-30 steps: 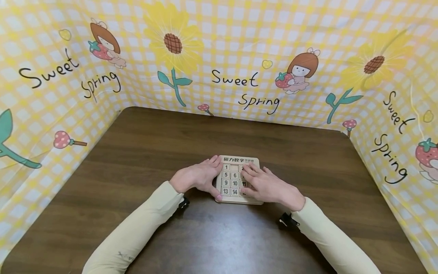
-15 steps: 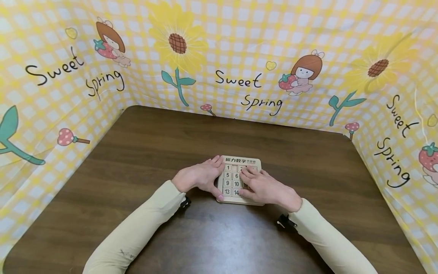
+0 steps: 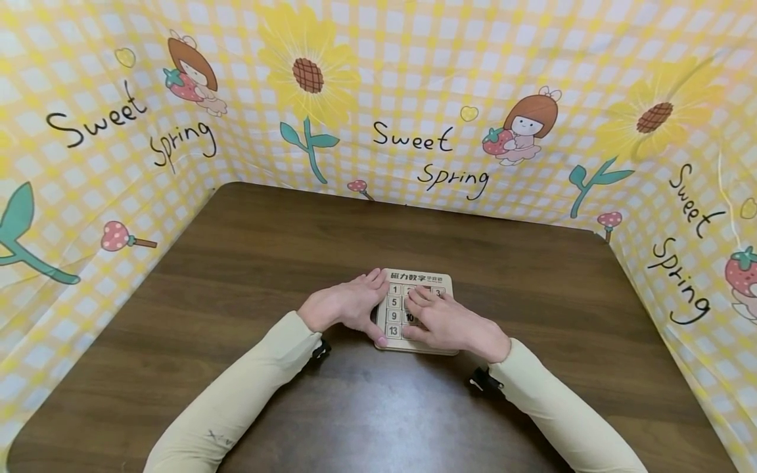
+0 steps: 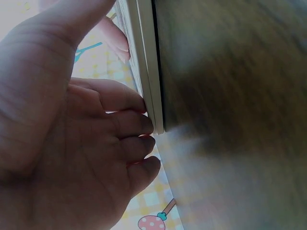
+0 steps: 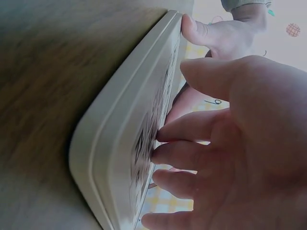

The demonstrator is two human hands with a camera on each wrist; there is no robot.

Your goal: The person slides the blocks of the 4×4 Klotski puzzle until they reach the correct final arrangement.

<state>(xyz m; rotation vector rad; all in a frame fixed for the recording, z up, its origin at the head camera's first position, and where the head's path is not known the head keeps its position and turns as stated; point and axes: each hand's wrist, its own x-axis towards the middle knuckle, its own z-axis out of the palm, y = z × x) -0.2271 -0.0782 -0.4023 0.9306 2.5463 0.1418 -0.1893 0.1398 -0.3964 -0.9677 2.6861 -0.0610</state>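
A wooden number slide puzzle (image 3: pixel 393 316) lies flat on the table in the head view. Its top border carries dark Chinese print; tiles 1, 5, 9 and 13 show down the left column. My left hand (image 3: pixel 349 302) rests along its left side, fingers at the upper corner and thumb at the lower one. Across the middle and right of the tiles spreads my right hand (image 3: pixel 449 322), its fingertips touching the top row around tile 2. Tile 3 (image 3: pixel 438 293) peeks out beyond those fingers, and many other tiles are hidden. In the right wrist view the fingers (image 5: pixel 180 153) meet the puzzle face.
The dark brown wooden table (image 3: pixel 284 230) surrounds the puzzle on every side. A yellow checked cloth (image 3: pixel 408 85) with flowers and strawberries hangs as walls at the back, left and right. Black straps (image 3: pixel 486 379) sit at both wrists.
My right hand has moved left over the puzzle, and tile 2 has slid left beside tile 1. Tile 3 has come into sight. The left hand stays in place on the puzzle.
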